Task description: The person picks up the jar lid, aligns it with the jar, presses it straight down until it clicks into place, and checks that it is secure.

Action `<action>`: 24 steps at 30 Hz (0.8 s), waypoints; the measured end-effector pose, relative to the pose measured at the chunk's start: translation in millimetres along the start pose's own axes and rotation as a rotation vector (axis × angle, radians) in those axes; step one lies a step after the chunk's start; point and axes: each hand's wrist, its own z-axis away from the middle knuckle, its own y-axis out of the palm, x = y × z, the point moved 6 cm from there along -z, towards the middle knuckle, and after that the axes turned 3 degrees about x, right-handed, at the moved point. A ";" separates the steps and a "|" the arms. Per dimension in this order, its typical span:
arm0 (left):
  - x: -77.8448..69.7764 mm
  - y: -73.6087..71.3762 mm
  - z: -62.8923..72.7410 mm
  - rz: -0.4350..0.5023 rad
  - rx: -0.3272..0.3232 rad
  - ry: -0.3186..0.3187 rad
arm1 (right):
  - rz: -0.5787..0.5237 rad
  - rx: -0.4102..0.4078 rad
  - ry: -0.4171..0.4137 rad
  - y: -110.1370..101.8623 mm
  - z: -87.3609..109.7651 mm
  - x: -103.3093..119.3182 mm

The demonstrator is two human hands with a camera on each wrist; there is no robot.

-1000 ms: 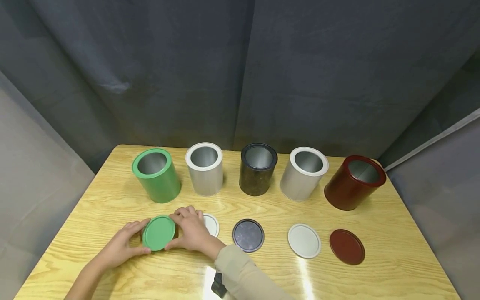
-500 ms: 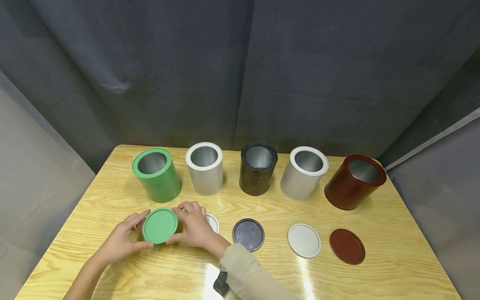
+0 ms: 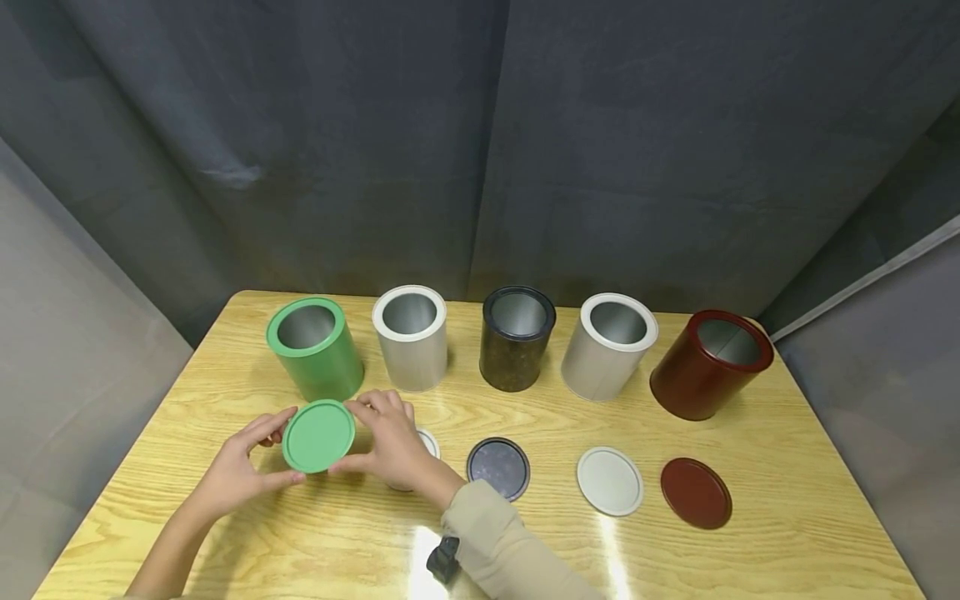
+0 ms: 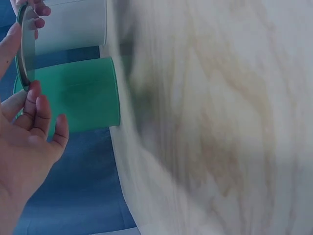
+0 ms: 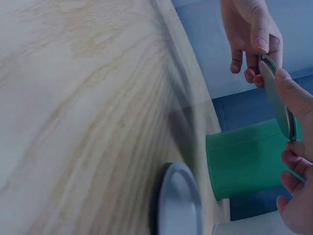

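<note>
Both hands hold one round green lid (image 3: 318, 436) by its edge, raised above the table. My left hand (image 3: 242, 468) pinches its left side between thumb and fingers; my right hand (image 3: 388, 442) pinches the right side the same way. Just behind the lid stands the open green can (image 3: 327, 358). In the left wrist view, the lid (image 4: 27, 49) is seen edge-on in front of the green can (image 4: 78, 95). Its bare metal underside (image 5: 275, 90) shows in the right wrist view. A white lid (image 3: 430, 443) lies partly hidden under my right hand.
Along the back stand a white can (image 3: 415, 358), a black can (image 3: 512, 362), another white can (image 3: 600, 362) and a dark red can (image 3: 693, 379), all open. Before them lie a black lid (image 3: 498, 468), a white lid (image 3: 609, 481) and a dark red lid (image 3: 695, 492). A grey curtain (image 3: 480, 150) hangs behind.
Both hands have lifted the green lid off the table and moved it a little toward the green can. The cans and other lids have stayed in place.
</note>
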 end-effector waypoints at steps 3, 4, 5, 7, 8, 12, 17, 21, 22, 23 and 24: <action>-13.3 -5.1 -2.9 0.004 -0.023 0.027 | -0.005 -0.014 -0.005 -4.1 -2.2 1.6; -15.1 -6.4 -3.8 0.007 -0.028 0.037 | -0.001 -0.021 -0.009 -5.7 -3.2 2.3; -16.3 -7.9 -4.9 0.008 -0.032 0.047 | 0.002 -0.027 -0.013 -7.3 -4.2 2.9; -18.0 -10.4 -7.6 0.011 -0.032 0.052 | -0.001 -0.036 -0.016 -10.4 -6.4 4.5; -18.8 -11.7 -9.2 0.017 -0.030 0.053 | -0.003 -0.041 -0.017 -11.9 -7.5 5.2; -11.8 -15.7 -14.4 0.024 -0.026 0.051 | -0.028 -0.063 -0.025 -17.4 -12.0 7.1; -22.3 -23.7 -21.2 0.000 -0.040 0.072 | -0.037 -0.079 -0.030 -24.4 -17.5 9.1; -41.8 -31.0 -28.3 -0.006 -0.047 0.093 | -0.036 -0.080 -0.032 -30.2 -22.3 9.9; -46.6 -32.8 -30.2 -0.005 -0.046 0.094 | -0.036 -0.081 -0.033 -31.2 -23.7 9.7; -51.1 -34.3 -32.3 -0.006 -0.044 0.095 | -0.033 -0.081 -0.032 -32.6 -25.1 9.5; -54.2 -35.6 -34.4 -0.011 -0.043 0.097 | -0.027 -0.082 -0.031 -34.0 -26.5 9.2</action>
